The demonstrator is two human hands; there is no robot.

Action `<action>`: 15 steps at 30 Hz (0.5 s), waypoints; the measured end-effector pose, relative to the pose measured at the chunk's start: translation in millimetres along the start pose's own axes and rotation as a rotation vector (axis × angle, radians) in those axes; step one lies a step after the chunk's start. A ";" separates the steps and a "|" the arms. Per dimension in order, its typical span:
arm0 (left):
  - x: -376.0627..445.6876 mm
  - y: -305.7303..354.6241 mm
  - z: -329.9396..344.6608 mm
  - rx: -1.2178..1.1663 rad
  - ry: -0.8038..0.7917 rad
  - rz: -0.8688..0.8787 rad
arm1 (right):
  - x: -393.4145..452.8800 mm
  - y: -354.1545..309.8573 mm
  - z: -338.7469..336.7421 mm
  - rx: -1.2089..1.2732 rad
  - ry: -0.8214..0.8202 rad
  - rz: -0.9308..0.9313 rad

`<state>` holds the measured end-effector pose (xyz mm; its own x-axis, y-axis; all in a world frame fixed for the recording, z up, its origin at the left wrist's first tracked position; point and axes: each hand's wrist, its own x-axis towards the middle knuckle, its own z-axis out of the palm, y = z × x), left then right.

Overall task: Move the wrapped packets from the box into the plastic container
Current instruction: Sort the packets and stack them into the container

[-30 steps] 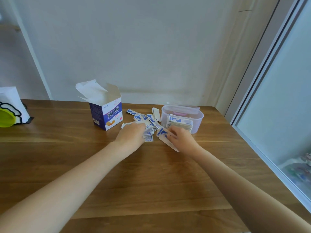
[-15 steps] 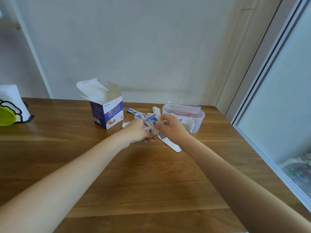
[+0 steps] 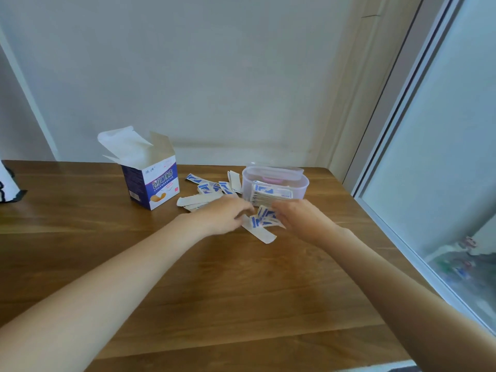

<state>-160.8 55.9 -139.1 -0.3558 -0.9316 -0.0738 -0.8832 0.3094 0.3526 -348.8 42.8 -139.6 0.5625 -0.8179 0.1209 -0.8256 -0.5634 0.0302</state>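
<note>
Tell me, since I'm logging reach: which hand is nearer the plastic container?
Right. The right hand sits just before the plastic container; the left hand is farther left.

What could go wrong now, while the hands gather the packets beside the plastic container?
The right hand holds a loose fan of packets; some may slip out. The plastic container already holds a stack near its rim, so more may spill. Scattered packets near the box may be left behind.

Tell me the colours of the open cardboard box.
Dark purple-blue and white box, white flaps, seen in the head view.
</note>
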 end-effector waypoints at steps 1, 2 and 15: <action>4.4 2.0 2.5 0.045 -0.045 0.009 | -3.4 1.5 4.9 -0.029 -0.017 -0.005; 7.2 4.6 2.8 0.079 -0.079 0.018 | -5.4 2.6 9.3 -0.035 -0.019 -0.009; 26.1 13.9 -8.9 0.200 -0.228 -0.066 | -11.0 -0.2 18.3 0.546 -0.005 0.137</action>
<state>-179.7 34.2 -127.8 -0.3349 -0.8913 -0.3057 -0.9413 0.3018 0.1514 -354.0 49.7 -159.2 0.4534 -0.8874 0.0828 -0.7495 -0.4299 -0.5035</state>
